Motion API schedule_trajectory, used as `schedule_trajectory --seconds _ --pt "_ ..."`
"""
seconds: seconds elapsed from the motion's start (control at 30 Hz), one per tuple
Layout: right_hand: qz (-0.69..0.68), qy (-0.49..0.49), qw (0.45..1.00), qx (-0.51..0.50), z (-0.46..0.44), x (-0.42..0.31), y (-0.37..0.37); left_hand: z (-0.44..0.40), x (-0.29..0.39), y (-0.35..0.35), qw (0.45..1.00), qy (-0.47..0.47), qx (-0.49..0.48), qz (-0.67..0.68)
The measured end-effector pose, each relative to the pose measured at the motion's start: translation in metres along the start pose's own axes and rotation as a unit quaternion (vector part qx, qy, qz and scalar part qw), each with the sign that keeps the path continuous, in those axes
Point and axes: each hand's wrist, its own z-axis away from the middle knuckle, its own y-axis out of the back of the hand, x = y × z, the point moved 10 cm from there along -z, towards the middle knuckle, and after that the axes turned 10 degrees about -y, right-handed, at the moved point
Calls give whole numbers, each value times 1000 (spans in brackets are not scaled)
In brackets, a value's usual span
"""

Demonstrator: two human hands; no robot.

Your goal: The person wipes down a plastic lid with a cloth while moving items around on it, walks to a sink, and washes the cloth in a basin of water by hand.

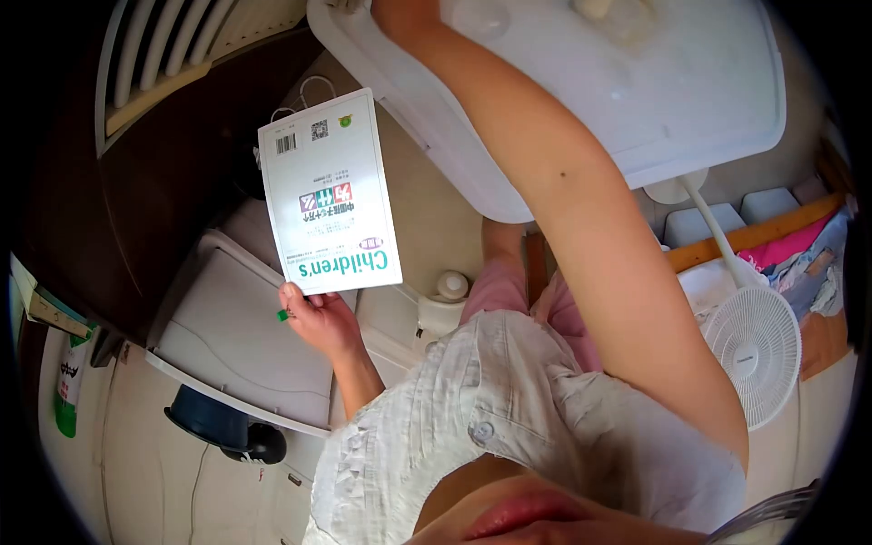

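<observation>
One pale shirt (545, 413) nearest, one button (482, 432) showing. Left hand (323, 320) grasps one book (329, 191) by lower edge, left of one white tabletop (672, 100). Right hand (405, 13) partly cut off; cannot tell grip. One fan (748, 356).

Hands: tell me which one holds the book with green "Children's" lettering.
The left hand, gripping the book near one corner; the right hand is away from it, by the large white surface.
</observation>
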Motion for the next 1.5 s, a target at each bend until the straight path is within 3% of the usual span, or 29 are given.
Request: schedule_trajectory --seconds 0.07,0.2,0.27,0.33,0.4,0.43,0.5,0.6,0.63,0.67,0.7,0.77,0.8,0.83,0.87,0.9,0.93,1.0,1.03,1.1,1.13,1.2,1.27,1.33,1.4,1.43,1.5 --pt "35 237 971 24 65 -26 -16 -1 1 -3 1000 2 19 -6" --pt "131 249 957 -64 118 -27 -7 -1 3 -2 1000 -14 4 -16" --pt "166 250 939 -168 135 -9 4 -2 6 -6 1000 -19 -10 -9" --pt "122 207 951 -193 171 17 37 -3 12 -16 1000 -21 -17 -4" --pt "132 227 922 -284 227 56 59 -2 15 -17 999 -15 25 -15" --pt "141 211 926 -281 243 68 83 -3 13 -18 1000 -3 11 -17" --pt "158 260 873 -381 306 81 131 -5 11 -27 999 -10 -48 -1" --pt "130 247 877 -390 343 98 174 -15 10 -37 994 5 -108 28" --pt "169 277 887 -328 328 90 199 -18 7 -41 992 12 -120 38" --pt "107 83 925 -355 292 96 220 -20 3 -45 987 26 -147 57" --pt "34 -115 923 -365 270 107 239 -22 -1 -48 982 39 -171 71" --pt "75 -77 965 -240 220 125 293 -32 -16 -56 975 82 -184 98" --pt "276 159 935 -157 209 119 323 -31 -24 -62 970 102 -185 121" --pt "325 176 924 -95 182 130 357 -32 -33 -71 962 117 -196 149" --pt "177 -117 975 59 137 119 398 -35 -45 -81 954 137 -201 176" --pt "403 43 913 48 120 140 416 -37 -59 -82 947 147 -217 184" --pt "404 43 912 50 107 140 417 -40 -70 -81 947 146 -219 186" --pt "387 -186 888 162 84 162 458 -33 -91 -88 939 174 -238 179" --pt "388 -188 888 164 89 170 446 -32 -100 -89 940 197 -216 175" --pt "385 -19 871 305 122 147 420 -29 -136 -80 939 236 -214 131" --pt "205 -68 918 333 135 139 411 -25 -161 -84 934 272 -213 92" --pt "298 24 932 207 199 102 317 -15 -181 -91 932 278 -228 48" --pt "261 15 949 177 242 79 260 -7 -195 -97 928 290 -234 -10" --pt "238 4 969 59 290 68 200 -5 -188 -94 935 274 -223 -40" --pt "206 57 976 -30 319 30 166 -1 -177 -93 939 249 -228 -66" --pt "204 56 977 -24 321 26 166 -1 -174 -91 943 224 -231 -91" --pt "158 146 970 -109 319 14 152 3 -170 -93 945 190 -241 -111"
